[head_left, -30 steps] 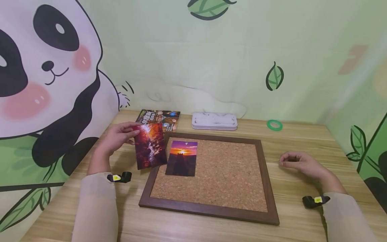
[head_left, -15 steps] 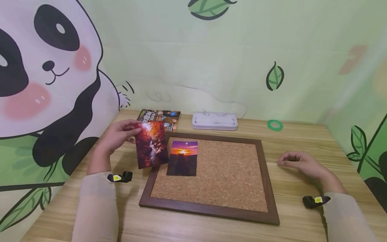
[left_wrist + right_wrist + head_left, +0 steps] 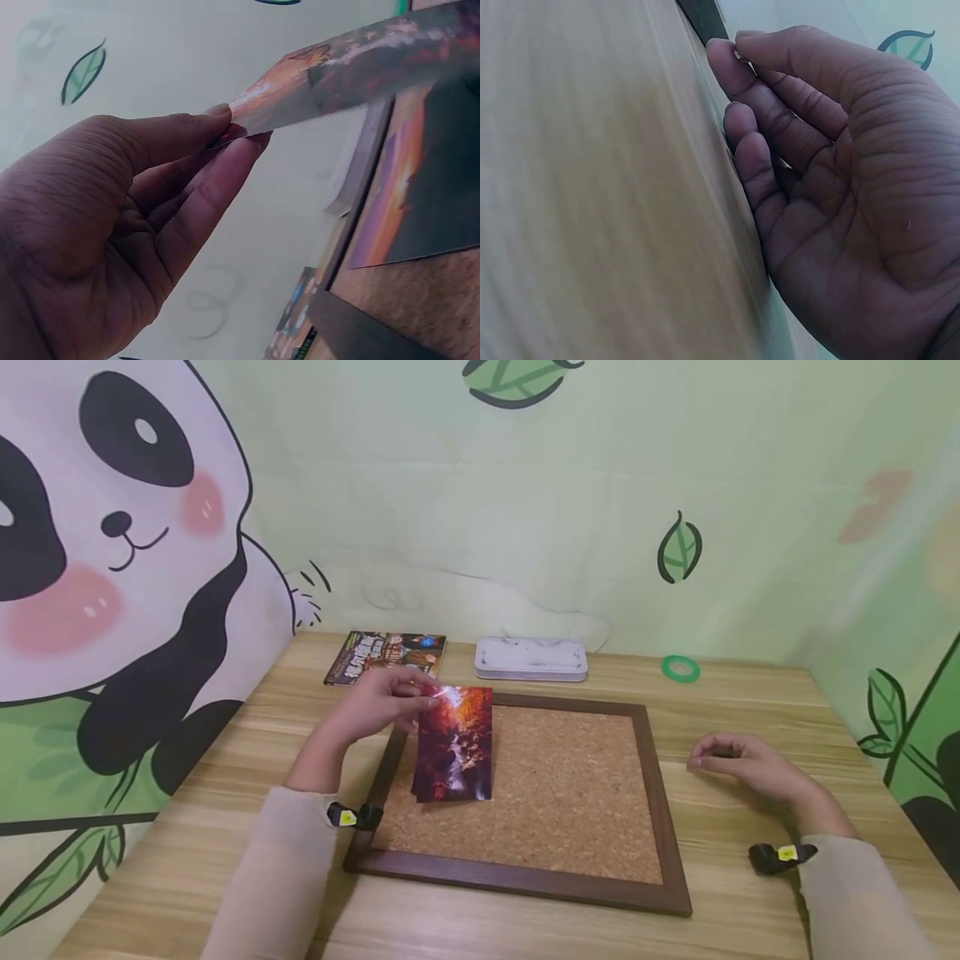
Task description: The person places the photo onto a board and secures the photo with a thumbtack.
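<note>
One glossy autumn print (image 3: 457, 752) hangs over the left part of the cork board (image 3: 570, 802) in the head view, its upper left corner pinched by the left hand (image 3: 375, 706). Held by that corner alone, it could swing or droop, and a loosened pinch would likely drop it askew. Its long axis runs from the board's far side toward the person, bright end far, dark end near. The right hand (image 3: 738, 760) is at the table (image 3: 750, 693), apart from the board, fingers loosely bent around nothing.

In the left wrist view, thumb and fingers clasp the print's end; the sheet slants toward the upper right. Below it lies a second print (image 3: 431, 172), which lowering the sheet here would probably cover or scrape.

In the right wrist view, thumb and forefinger tips nearly meet, nothing visible between them.
</note>
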{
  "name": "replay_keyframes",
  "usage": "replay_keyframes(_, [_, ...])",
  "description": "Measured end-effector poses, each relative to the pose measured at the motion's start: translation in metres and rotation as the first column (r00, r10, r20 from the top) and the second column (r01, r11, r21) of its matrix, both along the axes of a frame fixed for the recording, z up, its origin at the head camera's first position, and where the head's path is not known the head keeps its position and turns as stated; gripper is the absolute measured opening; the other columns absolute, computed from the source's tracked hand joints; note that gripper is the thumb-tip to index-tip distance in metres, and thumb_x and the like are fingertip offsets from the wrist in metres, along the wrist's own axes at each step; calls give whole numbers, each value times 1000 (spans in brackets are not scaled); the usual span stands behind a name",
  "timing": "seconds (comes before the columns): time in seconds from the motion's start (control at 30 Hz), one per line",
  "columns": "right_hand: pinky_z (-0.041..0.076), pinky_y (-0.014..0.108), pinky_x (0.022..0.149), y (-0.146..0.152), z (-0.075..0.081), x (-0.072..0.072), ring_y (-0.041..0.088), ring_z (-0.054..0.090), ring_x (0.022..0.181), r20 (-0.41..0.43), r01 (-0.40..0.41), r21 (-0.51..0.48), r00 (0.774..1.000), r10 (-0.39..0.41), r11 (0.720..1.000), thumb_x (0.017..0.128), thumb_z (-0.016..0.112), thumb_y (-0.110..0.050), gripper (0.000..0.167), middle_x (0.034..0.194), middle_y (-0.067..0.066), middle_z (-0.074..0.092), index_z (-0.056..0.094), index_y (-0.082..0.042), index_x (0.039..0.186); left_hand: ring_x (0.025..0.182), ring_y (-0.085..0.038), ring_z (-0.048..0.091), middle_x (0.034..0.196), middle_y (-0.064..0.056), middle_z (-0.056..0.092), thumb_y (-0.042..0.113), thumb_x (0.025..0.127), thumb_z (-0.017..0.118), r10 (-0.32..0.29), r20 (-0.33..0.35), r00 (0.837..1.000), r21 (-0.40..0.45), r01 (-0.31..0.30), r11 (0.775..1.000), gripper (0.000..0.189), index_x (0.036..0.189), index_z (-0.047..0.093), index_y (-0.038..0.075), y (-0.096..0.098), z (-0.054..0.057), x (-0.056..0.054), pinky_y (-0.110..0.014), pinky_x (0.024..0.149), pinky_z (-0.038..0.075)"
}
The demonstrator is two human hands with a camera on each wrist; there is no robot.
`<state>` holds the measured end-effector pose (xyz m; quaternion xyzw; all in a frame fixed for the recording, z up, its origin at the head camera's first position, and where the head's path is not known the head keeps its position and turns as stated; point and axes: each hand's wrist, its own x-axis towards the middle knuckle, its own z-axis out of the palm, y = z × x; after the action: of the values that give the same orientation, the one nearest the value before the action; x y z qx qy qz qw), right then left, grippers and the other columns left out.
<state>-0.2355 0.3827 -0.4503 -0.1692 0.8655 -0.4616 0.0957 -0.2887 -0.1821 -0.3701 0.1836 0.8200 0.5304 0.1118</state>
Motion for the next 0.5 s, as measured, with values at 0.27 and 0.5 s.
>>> replay_keyframes(0.27, [50, 31, 76, -4, 13, 2, 16, 62, 95, 10, 73, 30, 997, -73, 997, 102, 62, -26, 28, 110, 11, 69, 66, -3, 117, 71, -31, 70, 96, -15, 71, 16, 94, 73, -11, -4, 1000, 0, 11, 1000, 23, 115, 70, 9, 19, -8, -5, -57, 71, 57])
replay_keyframes(0.5, [50, 41, 90, -57, 55, -13, 25, 62, 110, -65, 32, 52, 997, -28, 998, 101, 62, -37, 36, 116, 9, 69, 67, -7, 120, 74, -29, 72, 99, -14, 69, 16, 94, 73, -51, 24, 998, -43, 52, 998, 22, 115, 69, 9, 56, -20, -18, -45, 67, 60])
